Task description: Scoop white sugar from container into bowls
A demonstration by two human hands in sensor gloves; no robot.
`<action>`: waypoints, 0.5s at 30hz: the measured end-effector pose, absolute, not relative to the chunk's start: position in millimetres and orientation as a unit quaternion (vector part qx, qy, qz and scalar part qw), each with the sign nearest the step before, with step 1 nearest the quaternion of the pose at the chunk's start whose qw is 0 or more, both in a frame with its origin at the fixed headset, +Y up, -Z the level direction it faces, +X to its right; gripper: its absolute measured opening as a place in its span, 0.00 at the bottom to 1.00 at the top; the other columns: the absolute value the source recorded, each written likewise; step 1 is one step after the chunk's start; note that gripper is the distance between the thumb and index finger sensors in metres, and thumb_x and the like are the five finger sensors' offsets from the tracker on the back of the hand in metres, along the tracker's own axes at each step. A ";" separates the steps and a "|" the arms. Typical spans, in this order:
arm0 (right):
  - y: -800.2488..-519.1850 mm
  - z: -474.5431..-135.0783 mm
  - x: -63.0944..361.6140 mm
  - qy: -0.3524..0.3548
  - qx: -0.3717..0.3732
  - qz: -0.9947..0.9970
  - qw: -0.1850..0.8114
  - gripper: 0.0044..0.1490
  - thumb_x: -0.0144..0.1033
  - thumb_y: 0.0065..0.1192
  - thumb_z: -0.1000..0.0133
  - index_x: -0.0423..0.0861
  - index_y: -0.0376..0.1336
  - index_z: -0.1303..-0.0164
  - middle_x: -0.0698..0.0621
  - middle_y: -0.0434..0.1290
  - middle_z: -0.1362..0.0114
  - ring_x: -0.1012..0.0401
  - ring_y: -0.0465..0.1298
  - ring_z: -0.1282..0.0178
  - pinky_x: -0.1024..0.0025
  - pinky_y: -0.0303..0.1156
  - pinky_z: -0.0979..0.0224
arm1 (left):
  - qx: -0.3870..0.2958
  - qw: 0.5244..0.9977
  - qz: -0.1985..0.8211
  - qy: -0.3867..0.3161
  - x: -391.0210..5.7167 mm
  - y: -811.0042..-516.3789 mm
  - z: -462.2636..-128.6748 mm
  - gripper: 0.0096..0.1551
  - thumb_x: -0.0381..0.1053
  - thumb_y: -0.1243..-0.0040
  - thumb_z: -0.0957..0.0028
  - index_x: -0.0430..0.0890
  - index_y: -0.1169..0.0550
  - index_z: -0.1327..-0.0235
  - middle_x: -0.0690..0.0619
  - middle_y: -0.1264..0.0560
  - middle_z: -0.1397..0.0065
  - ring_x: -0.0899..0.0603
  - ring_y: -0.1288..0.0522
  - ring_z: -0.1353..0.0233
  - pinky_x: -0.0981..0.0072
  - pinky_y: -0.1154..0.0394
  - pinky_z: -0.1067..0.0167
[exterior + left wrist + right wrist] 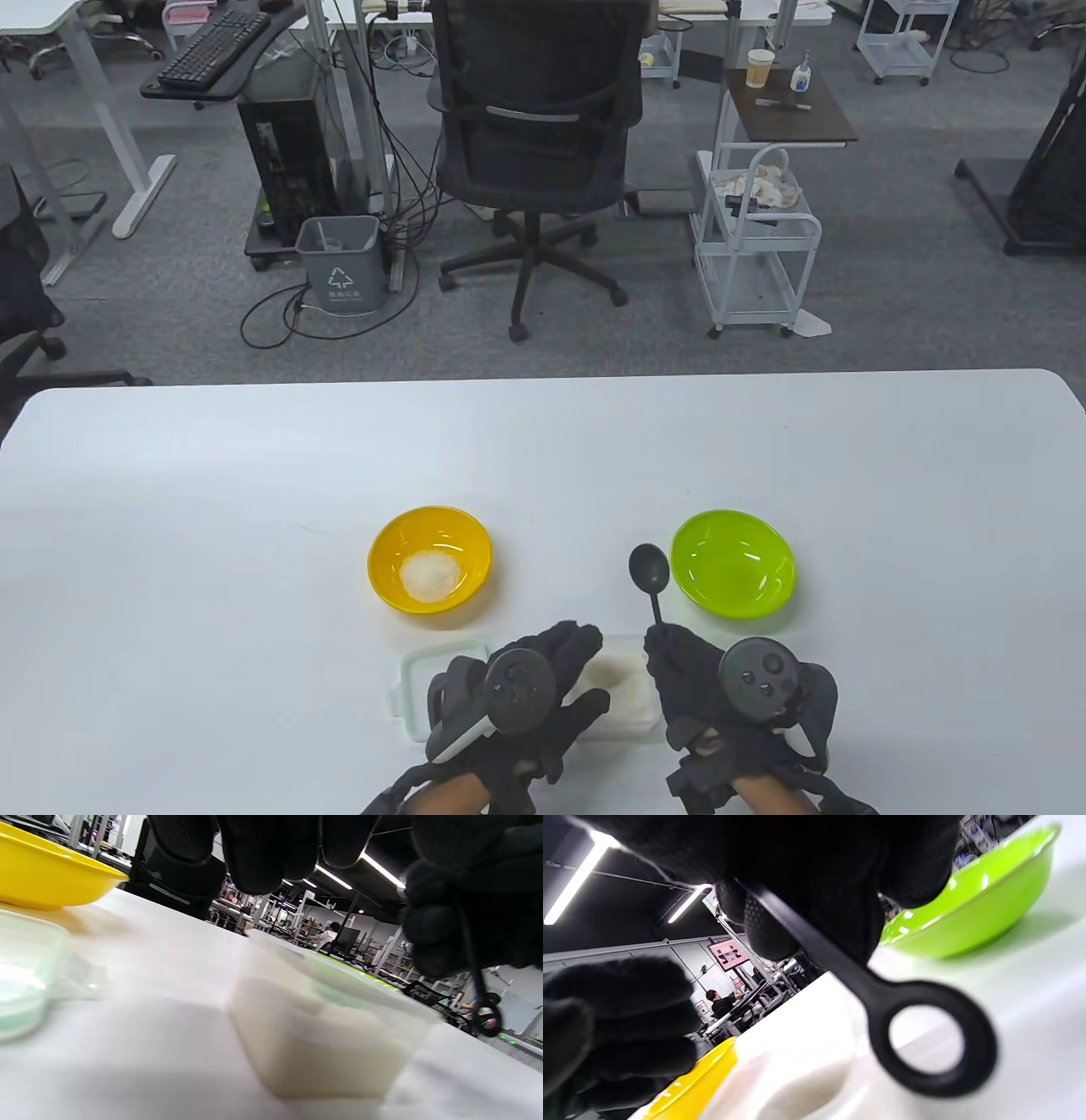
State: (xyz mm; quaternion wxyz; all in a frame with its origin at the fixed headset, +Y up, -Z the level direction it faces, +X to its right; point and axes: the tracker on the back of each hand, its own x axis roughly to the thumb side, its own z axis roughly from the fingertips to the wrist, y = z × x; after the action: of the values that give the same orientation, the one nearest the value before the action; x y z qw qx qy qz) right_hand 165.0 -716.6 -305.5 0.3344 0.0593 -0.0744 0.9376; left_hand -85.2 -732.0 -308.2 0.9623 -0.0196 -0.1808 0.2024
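Right now: right hand (740, 692) clamped on thin black plastic spoon (650, 573) by its handle, grip closed around the stem, round spoon bowl pointing away from the hand and raised, looks empty. Ring end of the handle poking out below the fingers (772, 929) in right wrist view. Left hand (517, 696) resting over the near-left edge of clear rectangular plastic container of white sugar (624, 692), fingers curled loosely; cannot tell if the grip actually presses the container wall. Container sitting between the two hands, right under the spoon grip, sugar surface dented in the middle. Clear lid with pale green rim (417, 688) flat on white table (212, 526), just left of left hand, partly hidden by it. Yellow round plastic bowl (430, 559) beyond the left hand, small mound of white sugar inside. Lime green round plastic bowl (733, 574) beyond the right hand, just right of the spoon head, not touching it, no sugar visible inside. Left wrist view blurred: container close below the fingers, yellow bowl at far left.
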 end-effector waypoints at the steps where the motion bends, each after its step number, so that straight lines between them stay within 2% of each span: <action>1: -715.0 -306.0 167.7 -0.084 0.059 0.943 0.316 0.26 0.46 0.57 0.45 0.51 0.67 0.37 0.47 0.80 0.38 0.51 0.84 0.43 0.50 0.71 0.30 | -0.017 0.964 0.197 -0.178 -87.6 -733.7 -309.7 0.46 0.74 0.45 0.56 0.64 0.38 0.21 0.58 0.40 0.14 0.47 0.31 0.17 0.43 0.38 0.20; 4: -707.2 -308.3 175.7 -0.092 0.058 0.964 0.245 0.26 0.45 0.57 0.45 0.52 0.67 0.37 0.45 0.79 0.37 0.49 0.84 0.42 0.49 0.70 0.30 | -0.024 0.969 0.173 -0.174 -93.3 -739.7 -315.4 0.49 0.76 0.45 0.58 0.64 0.40 0.20 0.56 0.43 0.13 0.45 0.34 0.15 0.42 0.40 0.19; 8: -695.5 -313.0 182.1 -0.074 0.062 0.983 0.154 0.26 0.45 0.56 0.44 0.58 0.65 0.34 0.47 0.78 0.36 0.50 0.82 0.41 0.49 0.68 0.27 | -0.068 0.967 0.165 -0.179 -94.9 -750.7 -322.2 0.53 0.78 0.46 0.60 0.64 0.42 0.18 0.55 0.47 0.11 0.43 0.37 0.13 0.40 0.44 0.18; 15: -689.2 -310.4 178.7 -0.096 0.104 0.990 0.006 0.26 0.48 0.59 0.45 0.65 0.67 0.35 0.50 0.78 0.38 0.53 0.81 0.44 0.49 0.66 0.25 | -0.127 0.959 0.153 -0.200 -92.3 -765.3 -325.4 0.56 0.80 0.48 0.61 0.64 0.46 0.17 0.55 0.51 0.10 0.41 0.40 0.12 0.40 0.47 0.18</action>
State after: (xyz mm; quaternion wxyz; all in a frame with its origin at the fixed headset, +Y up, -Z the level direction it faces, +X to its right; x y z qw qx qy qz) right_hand 178.7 -689.2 -310.4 0.0064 0.1043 -0.0959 0.9899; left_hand -92.3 -765.3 -325.4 0.9593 -0.1274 -0.2000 0.1533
